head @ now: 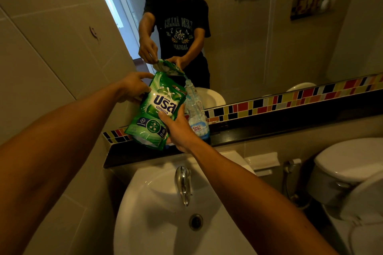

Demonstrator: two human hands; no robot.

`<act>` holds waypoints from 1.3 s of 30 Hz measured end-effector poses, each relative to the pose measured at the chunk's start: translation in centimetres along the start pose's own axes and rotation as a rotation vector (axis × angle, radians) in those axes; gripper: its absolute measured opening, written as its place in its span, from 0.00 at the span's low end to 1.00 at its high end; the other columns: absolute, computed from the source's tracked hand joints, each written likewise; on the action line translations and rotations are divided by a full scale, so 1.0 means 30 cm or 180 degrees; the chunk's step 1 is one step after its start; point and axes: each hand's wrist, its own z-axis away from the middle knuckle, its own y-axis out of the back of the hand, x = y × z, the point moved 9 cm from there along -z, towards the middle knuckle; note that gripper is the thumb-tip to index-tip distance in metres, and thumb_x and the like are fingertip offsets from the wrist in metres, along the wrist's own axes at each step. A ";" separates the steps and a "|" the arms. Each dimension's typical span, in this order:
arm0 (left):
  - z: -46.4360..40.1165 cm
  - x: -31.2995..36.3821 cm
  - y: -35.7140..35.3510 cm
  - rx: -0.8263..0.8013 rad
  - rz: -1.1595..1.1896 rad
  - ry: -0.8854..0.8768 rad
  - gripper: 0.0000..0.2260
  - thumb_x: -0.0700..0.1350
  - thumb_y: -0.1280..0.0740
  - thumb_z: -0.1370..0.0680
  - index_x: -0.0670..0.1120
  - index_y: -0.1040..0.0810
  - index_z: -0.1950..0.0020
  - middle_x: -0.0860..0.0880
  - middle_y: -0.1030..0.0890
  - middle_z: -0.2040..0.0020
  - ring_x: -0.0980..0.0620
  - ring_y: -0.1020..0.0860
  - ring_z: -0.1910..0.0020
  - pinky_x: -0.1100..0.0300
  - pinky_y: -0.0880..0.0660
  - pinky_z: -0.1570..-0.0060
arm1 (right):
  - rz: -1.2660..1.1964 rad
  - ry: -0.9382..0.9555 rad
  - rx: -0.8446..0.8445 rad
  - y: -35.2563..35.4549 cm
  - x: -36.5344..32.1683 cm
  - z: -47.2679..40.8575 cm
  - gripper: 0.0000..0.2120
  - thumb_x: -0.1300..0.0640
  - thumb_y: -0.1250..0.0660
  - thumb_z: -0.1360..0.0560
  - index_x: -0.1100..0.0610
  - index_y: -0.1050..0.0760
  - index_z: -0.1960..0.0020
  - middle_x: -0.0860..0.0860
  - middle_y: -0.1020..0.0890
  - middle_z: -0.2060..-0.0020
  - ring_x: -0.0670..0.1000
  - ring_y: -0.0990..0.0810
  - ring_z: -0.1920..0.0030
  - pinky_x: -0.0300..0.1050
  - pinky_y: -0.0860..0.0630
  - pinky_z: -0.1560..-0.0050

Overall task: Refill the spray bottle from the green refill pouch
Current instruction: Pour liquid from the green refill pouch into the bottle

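Note:
The green refill pouch (pixel 154 109) is tilted to the right, its top corner over the open neck of a clear plastic bottle (pixel 195 113) that stands on the black ledge (pixel 269 128) under the mirror. A thin stream runs from the pouch's corner into the bottle's mouth. My left hand (pixel 132 88) grips the pouch's upper left edge. My right hand (pixel 176 128) holds the pouch's lower right side, partly in front of the bottle. The bottle has a blue-and-white label, no spray head on it, and pale liquid in its lower part.
A white sink (pixel 165 213) with a chrome tap (pixel 183 184) lies right below the ledge. A toilet (pixel 348 172) stands at the right. The mirror (pixel 248 27) behind the ledge reflects the person. A colourful tile strip (pixel 290 99) runs along the ledge.

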 end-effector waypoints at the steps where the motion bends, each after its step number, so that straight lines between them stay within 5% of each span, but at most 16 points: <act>1: 0.000 0.001 0.000 -0.0006 -0.0008 -0.0003 0.26 0.35 0.38 0.19 0.56 0.33 0.24 0.38 0.19 0.42 0.39 0.18 0.46 0.45 0.19 0.53 | -0.0015 0.0001 0.0001 0.000 -0.002 0.000 0.48 0.53 0.30 0.19 0.37 0.64 0.18 0.52 0.22 0.29 0.58 0.19 0.35 0.74 0.21 0.43; 16: -0.005 0.007 0.006 -0.0006 -0.0006 0.0008 0.25 0.35 0.37 0.19 0.56 0.32 0.25 0.38 0.19 0.40 0.39 0.19 0.45 0.40 0.20 0.46 | -0.0093 0.0037 0.0020 -0.001 -0.008 0.006 0.45 0.56 0.31 0.18 0.36 0.61 0.18 0.53 0.21 0.30 0.58 0.18 0.36 0.73 0.21 0.42; 26: -0.005 -0.001 -0.001 -0.0024 0.0037 -0.0018 0.26 0.35 0.38 0.19 0.55 0.33 0.24 0.38 0.19 0.41 0.43 0.18 0.52 0.49 0.20 0.61 | -0.0057 -0.0042 0.0042 0.005 0.002 0.010 0.46 0.55 0.31 0.18 0.35 0.62 0.18 0.52 0.22 0.29 0.58 0.20 0.34 0.76 0.23 0.41; 30: -0.006 -0.013 -0.016 -0.0016 0.0122 -0.0024 0.26 0.35 0.38 0.19 0.54 0.33 0.24 0.39 0.19 0.44 0.45 0.18 0.55 0.51 0.20 0.63 | -0.0010 -0.0022 0.0059 0.018 0.015 0.004 0.44 0.55 0.31 0.18 0.35 0.58 0.18 0.52 0.22 0.29 0.56 0.18 0.36 0.69 0.18 0.46; 35: -0.001 -0.043 -0.051 0.0048 0.0297 -0.0084 0.26 0.34 0.38 0.19 0.53 0.34 0.23 0.38 0.20 0.41 0.45 0.18 0.55 0.51 0.20 0.63 | 0.0196 -0.0113 0.0127 0.041 0.042 0.003 0.53 0.45 0.24 0.29 0.36 0.58 0.18 0.49 0.20 0.32 0.58 0.18 0.35 0.76 0.21 0.46; 39: 0.009 -0.072 -0.089 0.0159 0.0516 -0.0102 0.25 0.34 0.39 0.18 0.52 0.34 0.24 0.40 0.20 0.46 0.46 0.20 0.58 0.53 0.22 0.66 | 0.0499 -0.0062 0.0201 0.087 0.055 -0.005 0.51 0.49 0.27 0.22 0.41 0.63 0.16 0.53 0.22 0.29 0.58 0.20 0.33 0.72 0.22 0.38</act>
